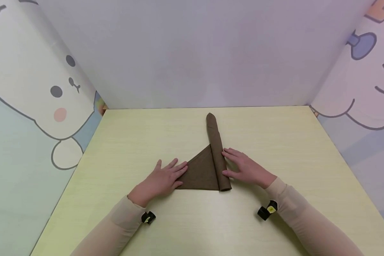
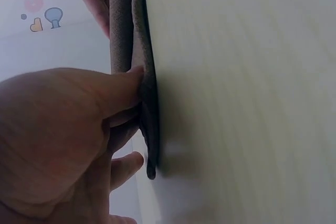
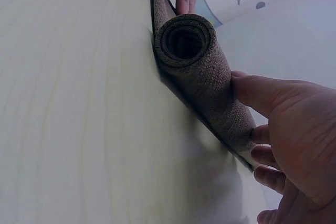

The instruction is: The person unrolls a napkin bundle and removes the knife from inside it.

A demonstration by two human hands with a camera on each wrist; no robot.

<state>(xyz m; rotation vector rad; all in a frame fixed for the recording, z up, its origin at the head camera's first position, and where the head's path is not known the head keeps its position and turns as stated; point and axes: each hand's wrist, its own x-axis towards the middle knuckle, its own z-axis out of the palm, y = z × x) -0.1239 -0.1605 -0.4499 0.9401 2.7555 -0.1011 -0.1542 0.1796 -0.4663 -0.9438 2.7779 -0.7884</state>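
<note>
A brown cloth napkin (image 1: 200,170) lies on the table, its right part rolled into a tube (image 1: 218,156) that points away from me. The flat part forms a triangle to the left of the roll. My left hand (image 1: 161,179) rests with spread fingers on the left corner of that triangle. In the left wrist view its thumb (image 2: 123,90) presses on the cloth near the edge. My right hand (image 1: 248,169) touches the right side of the roll with thumb and fingertips, not wrapped round it. The right wrist view shows the roll's hollow spiral end (image 3: 185,43).
The pale wooden table (image 1: 140,135) ends at a plain light wall (image 1: 192,53) at the back. Side panels with cartoon figures (image 1: 44,71) stand left and right. A small black and yellow device (image 1: 267,209) sits at the right wrist, another (image 1: 148,217) at the left.
</note>
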